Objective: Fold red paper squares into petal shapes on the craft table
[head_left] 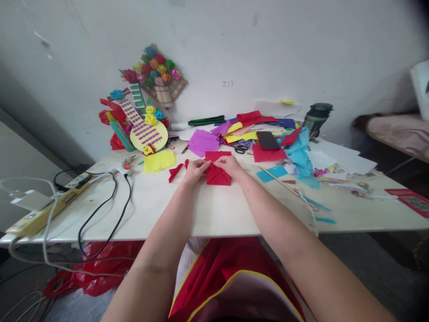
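Red paper (218,180) lies mid-way across the table (214,214), pinched at its upper part btwn thumb & fingers of both L hand (197,170) and R hand (231,166), fingertips close tog. Red scraps (175,172) sit just L of the L hand, w/ yellow paper (160,161) nearby. Behind: purple paper (203,142), scissors (240,150) & a phone (267,140) partly on a red sheet (264,154). To the R: blue paper (298,152) and a stick (280,182). At back R stands a dark lidded flask (317,118), contents unclear. Back L, a pot (163,96) of bundled sticks holds multicol. flowers (157,67); below it, a teal bottle (120,134) tilts beside a paper guitar (149,134), contents unclear. Under the table, L side: red bag (97,268), contents also unclear.
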`<state>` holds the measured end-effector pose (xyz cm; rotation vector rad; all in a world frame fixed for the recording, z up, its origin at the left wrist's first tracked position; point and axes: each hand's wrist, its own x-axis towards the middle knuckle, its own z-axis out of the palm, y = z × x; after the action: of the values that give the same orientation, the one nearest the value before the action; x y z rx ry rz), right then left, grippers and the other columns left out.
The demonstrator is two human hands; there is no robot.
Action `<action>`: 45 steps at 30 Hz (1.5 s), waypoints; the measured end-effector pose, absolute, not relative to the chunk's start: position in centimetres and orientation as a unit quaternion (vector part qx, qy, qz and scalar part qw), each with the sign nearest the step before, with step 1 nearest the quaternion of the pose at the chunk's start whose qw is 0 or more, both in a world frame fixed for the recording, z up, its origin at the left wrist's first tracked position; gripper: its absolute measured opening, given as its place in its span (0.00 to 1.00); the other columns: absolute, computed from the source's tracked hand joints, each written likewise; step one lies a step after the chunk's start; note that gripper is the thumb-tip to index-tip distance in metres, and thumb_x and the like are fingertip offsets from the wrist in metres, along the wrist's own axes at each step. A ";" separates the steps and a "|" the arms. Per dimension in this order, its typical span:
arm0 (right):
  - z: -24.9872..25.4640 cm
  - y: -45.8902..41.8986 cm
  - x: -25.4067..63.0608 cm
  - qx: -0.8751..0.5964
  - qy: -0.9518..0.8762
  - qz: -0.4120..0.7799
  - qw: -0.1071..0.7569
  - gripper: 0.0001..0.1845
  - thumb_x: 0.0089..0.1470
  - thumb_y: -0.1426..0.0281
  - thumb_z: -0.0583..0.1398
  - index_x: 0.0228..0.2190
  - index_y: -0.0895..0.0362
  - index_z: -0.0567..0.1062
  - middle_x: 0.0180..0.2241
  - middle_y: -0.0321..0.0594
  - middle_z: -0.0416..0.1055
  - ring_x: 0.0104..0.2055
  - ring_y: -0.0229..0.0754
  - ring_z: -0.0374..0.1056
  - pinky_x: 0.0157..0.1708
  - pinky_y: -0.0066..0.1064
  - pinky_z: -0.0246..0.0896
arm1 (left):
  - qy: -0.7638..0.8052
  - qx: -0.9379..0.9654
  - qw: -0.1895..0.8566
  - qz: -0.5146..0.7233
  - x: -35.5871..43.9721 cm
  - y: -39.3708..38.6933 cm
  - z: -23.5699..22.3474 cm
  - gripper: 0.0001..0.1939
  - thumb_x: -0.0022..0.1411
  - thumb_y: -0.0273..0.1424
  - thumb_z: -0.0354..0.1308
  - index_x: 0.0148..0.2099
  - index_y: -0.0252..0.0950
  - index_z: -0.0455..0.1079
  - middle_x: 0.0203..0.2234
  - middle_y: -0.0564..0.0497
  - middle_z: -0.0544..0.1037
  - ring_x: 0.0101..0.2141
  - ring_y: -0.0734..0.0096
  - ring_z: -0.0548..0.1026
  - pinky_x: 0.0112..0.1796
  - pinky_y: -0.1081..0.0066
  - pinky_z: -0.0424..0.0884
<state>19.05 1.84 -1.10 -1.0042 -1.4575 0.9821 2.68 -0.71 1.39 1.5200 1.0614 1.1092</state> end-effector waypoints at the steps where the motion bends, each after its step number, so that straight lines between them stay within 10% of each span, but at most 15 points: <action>1: -1.1 1.8 19.0 -0.420 -0.612 0.412 0.528 0.10 0.37 0.63 0.64 0.20 0.58 0.74 0.22 0.36 0.71 0.28 0.37 0.66 0.34 0.32 0.62 | 0.430 0.618 0.473 0.457 2.7 -0.6 1.3 0.20 0.45 0.46 0.63 0.29 0.32 0.72 0.21 0.51 0.73 0.24 0.72 0.70 0.28 0.72 0.65; 36: 0.8 0.0 19.2 -0.430 -0.502 0.540 0.522 0.25 0.42 0.46 0.58 0.20 0.57 0.66 0.15 0.31 0.61 0.18 0.34 0.58 0.19 0.26 0.53 | 0.427 0.593 0.476 0.490 2.0 1.0 -0.2 0.19 0.46 0.45 0.64 0.26 0.34 0.65 0.16 0.55 0.67 0.18 0.79 0.63 0.19 0.76 0.55; 45: 0.2 0.1 19.0 -0.404 -0.551 0.500 0.531 0.18 0.35 0.58 0.65 0.18 0.59 0.69 0.16 0.30 0.62 0.19 0.31 0.56 0.21 0.26 0.52 | 0.402 0.579 0.528 0.474 2.3 0.6 0.2 0.18 0.44 0.43 0.66 0.26 0.34 0.67 0.16 0.56 0.68 0.17 0.80 0.62 0.20 0.76 0.54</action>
<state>19.01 0.12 0.19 -0.9647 -1.3146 1.1940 2.27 0.58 0.18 1.3835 0.9609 1.1325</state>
